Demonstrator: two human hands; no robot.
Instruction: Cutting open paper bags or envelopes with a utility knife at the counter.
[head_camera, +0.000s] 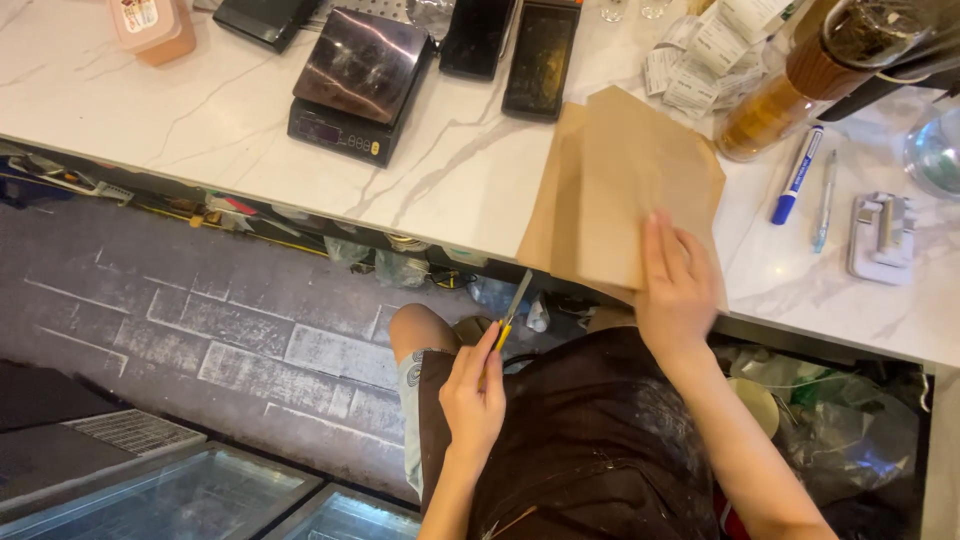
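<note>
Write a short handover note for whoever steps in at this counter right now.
Left hand: fingers closed on a utility knife, blade up, just below the counter edge.
Right hand: flat on a stack of brown paper bags, which overhangs the marble counter.
Done: no cut visible in the bags.
Left: blade has not met the bags.
Nearby: scale, blue marker.

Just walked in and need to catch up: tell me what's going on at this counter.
A person in a dark apron stands at a white marble counter. The right hand presses flat on a stack of brown paper sheets that overhangs the counter edge. The left hand holds a yellow-handled utility knife, blade pointing up toward the paper's lower edge. Whether the blade touches the paper is unclear. A black digital scale and a blue marker lie nearby.
</note>
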